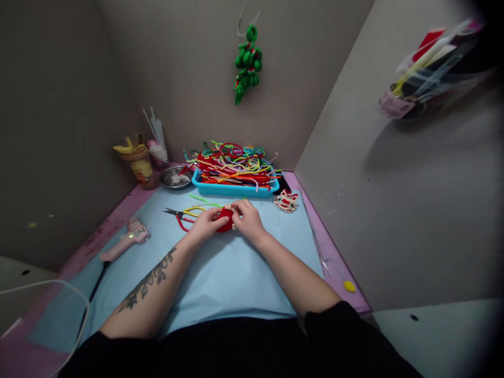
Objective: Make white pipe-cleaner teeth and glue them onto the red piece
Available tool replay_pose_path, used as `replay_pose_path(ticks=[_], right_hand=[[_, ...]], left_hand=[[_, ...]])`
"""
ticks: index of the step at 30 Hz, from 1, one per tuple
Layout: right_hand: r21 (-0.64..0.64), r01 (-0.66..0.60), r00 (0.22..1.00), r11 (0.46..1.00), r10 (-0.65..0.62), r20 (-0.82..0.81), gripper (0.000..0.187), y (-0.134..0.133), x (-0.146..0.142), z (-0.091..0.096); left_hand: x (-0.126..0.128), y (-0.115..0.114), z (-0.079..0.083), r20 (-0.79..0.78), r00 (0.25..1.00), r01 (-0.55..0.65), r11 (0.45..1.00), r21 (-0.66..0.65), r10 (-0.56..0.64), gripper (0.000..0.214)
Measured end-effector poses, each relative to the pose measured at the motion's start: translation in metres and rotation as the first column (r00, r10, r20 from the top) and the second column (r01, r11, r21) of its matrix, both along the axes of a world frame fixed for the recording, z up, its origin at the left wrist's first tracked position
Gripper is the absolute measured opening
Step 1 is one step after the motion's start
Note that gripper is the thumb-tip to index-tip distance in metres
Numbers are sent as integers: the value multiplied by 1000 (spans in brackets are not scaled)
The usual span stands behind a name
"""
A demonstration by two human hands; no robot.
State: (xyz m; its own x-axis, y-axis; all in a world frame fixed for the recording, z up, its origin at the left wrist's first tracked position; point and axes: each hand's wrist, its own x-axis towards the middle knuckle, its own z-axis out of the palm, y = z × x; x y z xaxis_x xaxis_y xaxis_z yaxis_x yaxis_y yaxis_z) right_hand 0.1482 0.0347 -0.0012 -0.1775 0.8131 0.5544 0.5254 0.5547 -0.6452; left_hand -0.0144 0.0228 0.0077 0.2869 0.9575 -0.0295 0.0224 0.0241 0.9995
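Observation:
Between my hands is a small red craft piece (225,220) with knobbly cream trim along its top and right edges. My left hand (207,224) grips it from the left, thumb across its front. The fingers of my right hand (247,220) pinch at the trim on its right side; exactly what they hold is partly hidden. Just left of the piece lie scissors (184,216) with red and yellow handles, blades apart. Green pipe cleaners (200,200) rest on the blue sheet behind my hands. A finished-looking cream and red face-shaped piece (286,201) lies to the right.
A blue tray (236,190) heaped with coloured pipe cleaners stands at the back. Beside it are a metal dish (176,178) and a cup (140,167). A pink glue gun (128,240) lies left, its cord trailing. A green ornament (249,63) hangs on the wall; a yellow disc (349,286) lies right.

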Motion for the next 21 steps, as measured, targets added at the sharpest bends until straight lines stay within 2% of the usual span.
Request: replay_pose_path(ticks=[9, 14, 18, 21], right_hand=[[132, -128, 992, 983, 128, 7, 34, 2, 2, -4], [191, -194, 978, 962, 175, 113, 33, 4, 4, -8], [197, -209, 975, 958, 189, 115, 34, 4, 5, -9], [177, -218, 974, 960, 203, 100, 35, 4, 5, -8]], left_hand=[[0, -3, 7, 65, 993, 98, 995, -25, -96, 34], [-3, -1, 4, 33, 989, 143, 990, 6, -144, 30], [-3, 2, -3, 45, 997, 59, 998, 13, -59, 37], [0, 4, -9, 126, 992, -4, 998, -56, 11, 42]])
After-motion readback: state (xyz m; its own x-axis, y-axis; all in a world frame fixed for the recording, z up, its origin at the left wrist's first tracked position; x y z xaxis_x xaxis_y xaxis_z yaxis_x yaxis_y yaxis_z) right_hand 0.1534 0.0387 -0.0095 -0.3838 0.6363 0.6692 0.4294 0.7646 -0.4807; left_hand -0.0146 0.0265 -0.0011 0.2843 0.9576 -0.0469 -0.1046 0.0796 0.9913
